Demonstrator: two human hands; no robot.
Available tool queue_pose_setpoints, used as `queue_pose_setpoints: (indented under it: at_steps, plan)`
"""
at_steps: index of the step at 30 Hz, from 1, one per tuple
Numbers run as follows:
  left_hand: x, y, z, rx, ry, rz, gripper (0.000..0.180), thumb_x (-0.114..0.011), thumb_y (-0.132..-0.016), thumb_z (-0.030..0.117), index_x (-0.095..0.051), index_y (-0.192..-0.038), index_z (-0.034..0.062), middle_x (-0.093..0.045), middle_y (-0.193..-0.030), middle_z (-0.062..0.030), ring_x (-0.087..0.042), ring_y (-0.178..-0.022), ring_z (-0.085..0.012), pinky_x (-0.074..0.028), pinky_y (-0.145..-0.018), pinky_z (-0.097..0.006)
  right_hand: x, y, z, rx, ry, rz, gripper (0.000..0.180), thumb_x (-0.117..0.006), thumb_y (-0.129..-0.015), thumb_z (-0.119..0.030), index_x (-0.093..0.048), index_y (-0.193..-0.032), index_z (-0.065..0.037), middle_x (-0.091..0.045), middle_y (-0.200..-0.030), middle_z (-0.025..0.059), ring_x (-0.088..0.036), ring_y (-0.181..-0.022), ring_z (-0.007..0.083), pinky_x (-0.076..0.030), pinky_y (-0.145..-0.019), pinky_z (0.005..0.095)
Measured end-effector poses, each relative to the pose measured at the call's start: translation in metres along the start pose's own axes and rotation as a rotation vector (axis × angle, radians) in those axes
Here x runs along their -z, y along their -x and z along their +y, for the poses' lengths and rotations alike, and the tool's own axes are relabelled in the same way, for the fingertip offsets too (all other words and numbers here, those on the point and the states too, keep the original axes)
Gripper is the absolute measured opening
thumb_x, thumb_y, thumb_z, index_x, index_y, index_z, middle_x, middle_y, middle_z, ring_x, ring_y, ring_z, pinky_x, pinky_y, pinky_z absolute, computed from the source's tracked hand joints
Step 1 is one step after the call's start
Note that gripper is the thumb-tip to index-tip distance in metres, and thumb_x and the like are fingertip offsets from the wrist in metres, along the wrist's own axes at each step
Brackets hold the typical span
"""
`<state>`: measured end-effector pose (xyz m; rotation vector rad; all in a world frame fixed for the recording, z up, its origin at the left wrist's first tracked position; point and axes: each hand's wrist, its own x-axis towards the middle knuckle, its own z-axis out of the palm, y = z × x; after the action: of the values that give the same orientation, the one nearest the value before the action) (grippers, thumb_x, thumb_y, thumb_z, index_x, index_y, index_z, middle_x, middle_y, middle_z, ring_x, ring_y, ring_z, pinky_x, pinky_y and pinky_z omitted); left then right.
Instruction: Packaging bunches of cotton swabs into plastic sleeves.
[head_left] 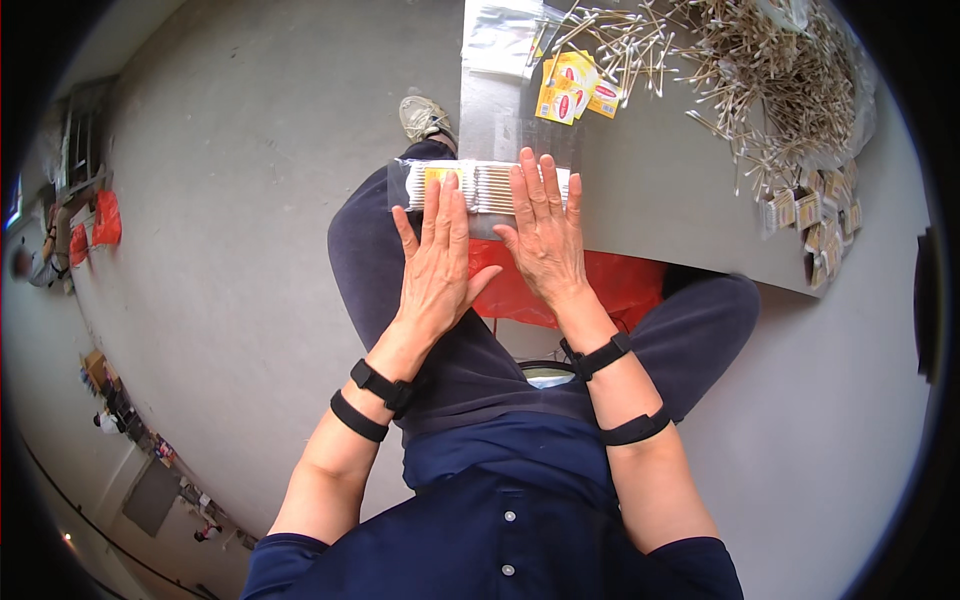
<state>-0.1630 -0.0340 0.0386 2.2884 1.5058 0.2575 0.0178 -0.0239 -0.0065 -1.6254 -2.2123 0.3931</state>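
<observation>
A flat row of cotton swabs (494, 187) lies in a clear plastic bag (399, 186) at the table's near left corner. Inside the bag, toward its left part, a small yellow label card (437, 174) shows. My left hand (436, 262) rests its stretched fingertips on the left part of this pack, with the thumb spread out. On the pack's right part lies my right hand (548, 235), palm down, fingers long and slightly apart. Neither hand is closed round anything. The fingers cover some of the swabs and the bag's right end.
The grey table (690, 190) bears several yellow label cards (572, 88), clear empty bags (497, 45) and a large heap of loose cotton swabs (790, 90). Filled swab packs (825, 220) are piled at its right edge. Red plastic (610, 285) hangs beneath the table's near edge.
</observation>
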Motion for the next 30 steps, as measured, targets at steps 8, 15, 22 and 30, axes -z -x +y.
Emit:
queue_pose_setpoints:
  at_steps: [8, 15, 22, 30]
  plan:
    - [0.009, 0.02, 0.006, 0.053, 0.063, 0.008, 0.126, -0.082, -0.076, 0.041, 0.003, -0.157, -0.0029, -0.008, -0.166, -0.0213, -0.005, -0.155, -0.0356, 0.012, -0.119, -0.058, -0.006, -0.006, 0.001, -0.03, 0.169, -0.124, 0.078, -0.059, -0.094, -0.036, -0.024, -0.157, -0.007, -0.018, -0.166, 0.0062, -0.008, -0.155, 0.0221, -0.002, -0.125, 0.0482]
    - [0.009, 0.014, 0.0, 0.075, 0.032, -0.011, 0.119, -0.079, -0.078, 0.043, -0.003, -0.156, -0.0062, -0.011, -0.165, -0.0213, -0.004, -0.155, -0.0346, 0.01, -0.119, -0.057, -0.006, -0.009, -0.003, -0.051, 0.121, -0.109, 0.07, -0.056, -0.096, -0.026, -0.027, -0.157, -0.007, -0.021, -0.166, 0.005, -0.01, -0.155, 0.0223, -0.001, -0.125, 0.0464]
    - [0.006, 0.005, -0.005, 0.071, -0.013, -0.021, 0.118, -0.079, -0.079, 0.042, -0.005, -0.157, -0.005, -0.01, -0.165, -0.0209, -0.003, -0.155, -0.0346, 0.01, -0.119, -0.057, -0.006, -0.007, -0.003, -0.075, 0.116, -0.101, 0.066, -0.056, -0.096, -0.024, -0.031, -0.155, -0.007, -0.023, -0.165, 0.0051, -0.01, -0.155, 0.0228, -0.003, -0.125, 0.0464]
    - [0.004, -0.031, -0.039, 0.724, 0.68, 0.401, 0.061, -0.048, -0.105, 0.036, -0.036, -0.149, -0.0052, -0.051, -0.14, -0.02, -0.057, -0.12, -0.0298, -0.045, -0.101, -0.039, -0.006, -0.007, -0.007, -0.084, 0.183, -0.121, 0.067, -0.056, -0.096, -0.028, -0.032, -0.155, -0.008, -0.018, -0.166, 0.0051, -0.006, -0.155, 0.0231, -0.003, -0.125, 0.0463]
